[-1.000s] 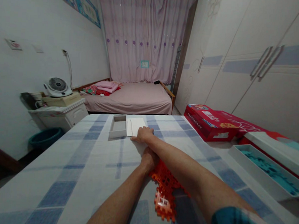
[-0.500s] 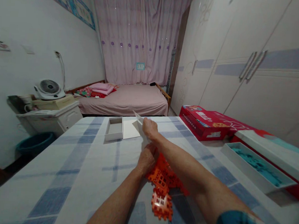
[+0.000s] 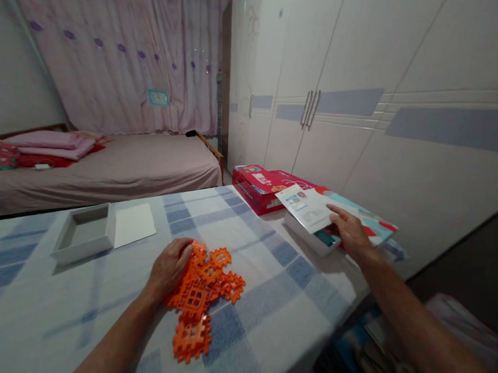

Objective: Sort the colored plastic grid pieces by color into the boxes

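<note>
My left hand lies against a heap of orange interlocking plastic building pieces on the table. Its fingers curl over the upper left edge of the heap, and their tips are partly hidden. Out to the right, my right hand holds a white printed sheet by its right edge, index finger stretched along it. The sheet is tilted over a long white box and covers most of it. A little of the teal pieces inside shows below the sheet.
An open grey-white box sits at the table's left, beside a blank white card. Red packaging stands along the far right edge. The checked tablecloth drops off at the right. A bed and wardrobe lie beyond.
The view has swung right. My right hand has moved away from my left, carrying the sheet over the long box at the right. My left hand stays by the orange pieces.
</note>
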